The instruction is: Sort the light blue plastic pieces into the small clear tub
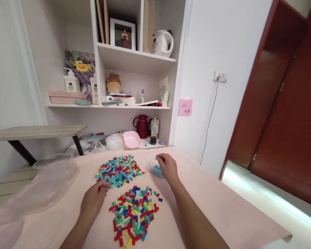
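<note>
My right hand (pixel 168 168) is closed in a pinch over a small clear plastic container (pixel 150 166). A bit of light blue shows at its fingertips, seemingly a small toy building brick (pixel 156 158). Light blue bricks (pixel 157 169) lie inside that container. At the near left edge of a far pile of small mixed bricks (pixel 120 169) rests my left hand (pixel 93 197), its fingers curled together; what they hold, if anything, is hidden. Closer to me spreads a second pile of larger-looking bricks (pixel 134 214) in red, blue, green, yellow and white.
Clear plastic lids or trays (pixel 49 183) lie on the left of the pink-covered table (pixel 209 207). Behind are a pink basin (pixel 132 139), a red jug (pixel 142 126) and a bottle (pixel 153 133) under white shelves (pixel 134 55). A small wooden stand (pixel 38 132) stands at left.
</note>
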`<state>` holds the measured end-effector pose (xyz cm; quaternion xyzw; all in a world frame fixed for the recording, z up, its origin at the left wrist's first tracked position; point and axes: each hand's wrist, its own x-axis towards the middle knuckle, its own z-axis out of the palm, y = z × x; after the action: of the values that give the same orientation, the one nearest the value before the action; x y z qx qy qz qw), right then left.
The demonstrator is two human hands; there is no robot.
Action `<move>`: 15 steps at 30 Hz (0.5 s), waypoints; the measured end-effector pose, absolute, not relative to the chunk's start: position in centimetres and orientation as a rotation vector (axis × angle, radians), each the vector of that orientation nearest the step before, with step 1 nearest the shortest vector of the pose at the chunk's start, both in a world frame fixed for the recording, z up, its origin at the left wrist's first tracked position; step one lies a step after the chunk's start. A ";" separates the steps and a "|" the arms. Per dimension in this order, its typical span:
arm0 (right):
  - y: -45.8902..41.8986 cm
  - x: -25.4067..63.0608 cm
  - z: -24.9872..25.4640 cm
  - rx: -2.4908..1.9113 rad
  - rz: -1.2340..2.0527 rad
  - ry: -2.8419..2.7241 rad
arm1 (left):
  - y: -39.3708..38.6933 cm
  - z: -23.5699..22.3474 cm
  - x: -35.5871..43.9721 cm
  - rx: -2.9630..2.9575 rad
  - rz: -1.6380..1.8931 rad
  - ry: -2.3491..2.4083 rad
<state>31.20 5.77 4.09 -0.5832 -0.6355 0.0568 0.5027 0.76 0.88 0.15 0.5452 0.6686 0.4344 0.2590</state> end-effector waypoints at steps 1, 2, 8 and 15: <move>5.8 31.5 4.1 -1.438 0.132 -1.515 | 1.0 0.1 0.7 1.472 1.181 1.806; 5.9 31.7 4.0 -1.451 0.129 -1.503 | 1.0 0.1 0.7 1.469 1.183 1.805; 5.6 30.7 4.2 -1.310 0.149 -1.494 | 1.1 0.3 0.7 1.469 1.183 1.814; 4.3 26.6 3.2 -1.138 0.329 -1.932 | 0.4 0.6 1.2 1.498 1.215 1.822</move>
<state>26.64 4.32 3.20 -0.4547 -0.7722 0.1315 0.4239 1.20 0.40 0.61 0.5479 0.6662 0.4444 0.2418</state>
